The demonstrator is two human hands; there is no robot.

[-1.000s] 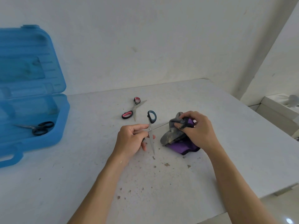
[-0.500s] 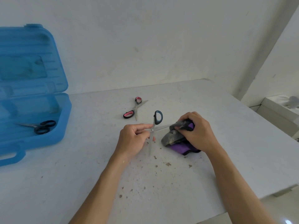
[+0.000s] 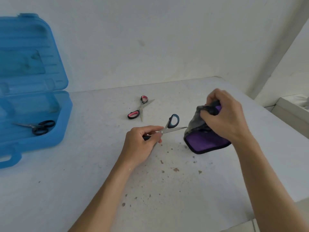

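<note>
My left hand (image 3: 142, 141) pinches a pair of blue-and-black handled scissors (image 3: 170, 125) near the pivot; the blades are spread, one blade pointing right toward the cloth, one handle loop standing up. My right hand (image 3: 224, 116) grips the bunched top of a purple and grey cloth (image 3: 205, 139), lifted so that its lower edge hangs down to the white table (image 3: 83, 164). The blade tip sits just left of the cloth, apart from it.
Pink-handled scissors (image 3: 138, 108) lie open farther back on the table. An open blue plastic case (image 3: 30, 101) stands at the left, with black-handled scissors (image 3: 41, 127) inside it. Brown specks dot the tabletop near me. The wall runs behind; the table edge is at the right.
My right hand has pulled the cloth up and to the right, off the blade. The scissors in my left hand have turned, the handle loop tilting right.
</note>
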